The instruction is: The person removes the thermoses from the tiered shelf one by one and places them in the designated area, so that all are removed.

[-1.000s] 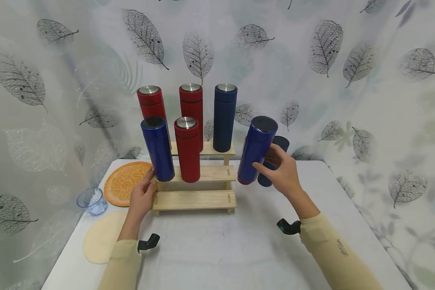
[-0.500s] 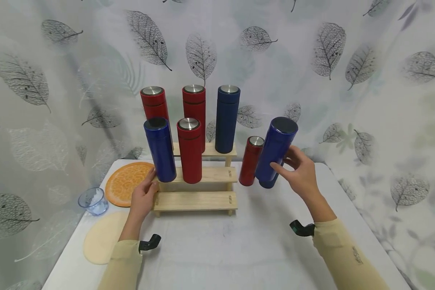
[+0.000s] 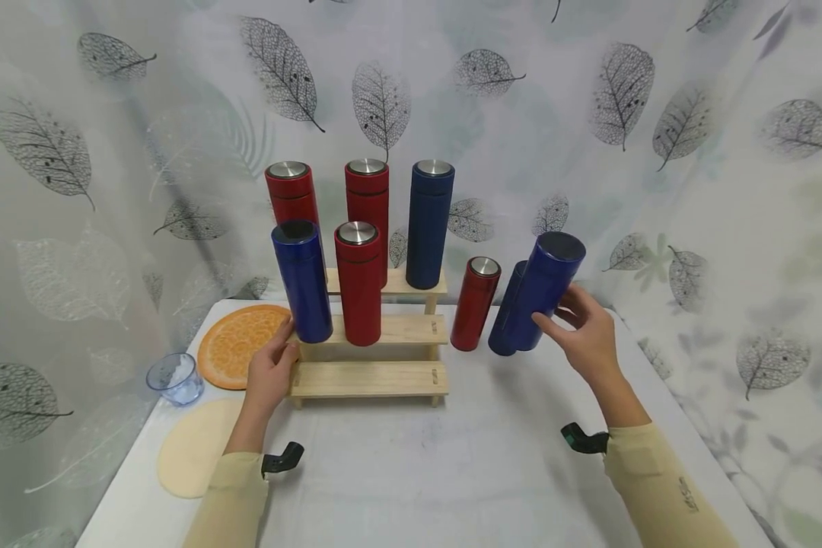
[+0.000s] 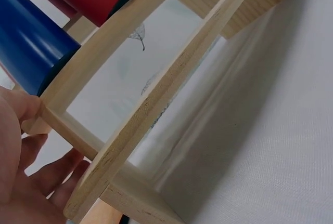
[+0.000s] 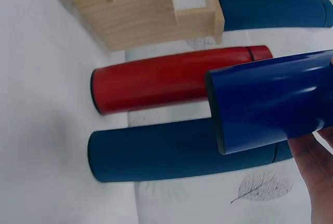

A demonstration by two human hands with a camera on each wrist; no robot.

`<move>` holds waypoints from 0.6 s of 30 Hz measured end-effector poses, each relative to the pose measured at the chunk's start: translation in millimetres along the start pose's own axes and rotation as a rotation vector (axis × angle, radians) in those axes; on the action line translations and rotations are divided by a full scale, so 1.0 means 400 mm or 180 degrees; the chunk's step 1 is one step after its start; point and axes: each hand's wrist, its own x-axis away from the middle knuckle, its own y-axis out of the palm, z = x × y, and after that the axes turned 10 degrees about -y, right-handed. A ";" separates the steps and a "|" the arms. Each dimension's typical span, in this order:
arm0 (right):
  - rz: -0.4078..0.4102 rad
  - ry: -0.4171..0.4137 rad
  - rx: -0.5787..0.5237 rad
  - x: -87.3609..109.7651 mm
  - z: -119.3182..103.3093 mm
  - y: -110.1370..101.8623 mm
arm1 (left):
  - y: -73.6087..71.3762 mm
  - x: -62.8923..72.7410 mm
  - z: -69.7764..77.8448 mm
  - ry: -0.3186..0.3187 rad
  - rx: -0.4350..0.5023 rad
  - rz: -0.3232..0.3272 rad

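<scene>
A glossy blue thermos flask (image 3: 544, 293) hangs tilted in my right hand (image 3: 585, 335), held around its side. In the right wrist view its dark base overlaps a red thermos (image 5: 161, 81) and a dark blue thermos (image 5: 156, 151), both upright on the table. My left hand (image 3: 272, 371) grips the left end of the three-tier wooden rack (image 3: 370, 380); the left wrist view shows the thumb near the middle shelf and fingers by the side frame (image 4: 73, 135). On that shelf stand a blue thermos (image 3: 303, 281) and a red thermos (image 3: 358, 285).
The top tier carries two red thermoses (image 3: 291, 190) (image 3: 367, 205) and a dark blue thermos (image 3: 430, 224). Left of the rack lie an orange round mat (image 3: 236, 350), a cream disc (image 3: 195, 453) and a blue glass (image 3: 178, 380). A leaf-print curtain (image 3: 479, 114) hangs behind the white table (image 3: 418, 472).
My right hand has carried the blue thermos rightward and slightly down, uncovering the red thermos and part of the dark blue one behind. The left hand stays at the rack.
</scene>
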 end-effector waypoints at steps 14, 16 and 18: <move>0.0163 0.0236 0.0171 0.022 0.082 -0.064 | 0.004 -0.042 -0.079 0.0011 -0.0102 0.0074; 0.0178 0.0273 0.0166 0.024 0.095 -0.069 | 0.003 -0.043 -0.080 0.0030 -0.0121 0.0091; 0.0184 0.0313 0.0164 0.028 0.111 -0.072 | 0.004 -0.042 -0.084 0.0064 -0.0123 0.0115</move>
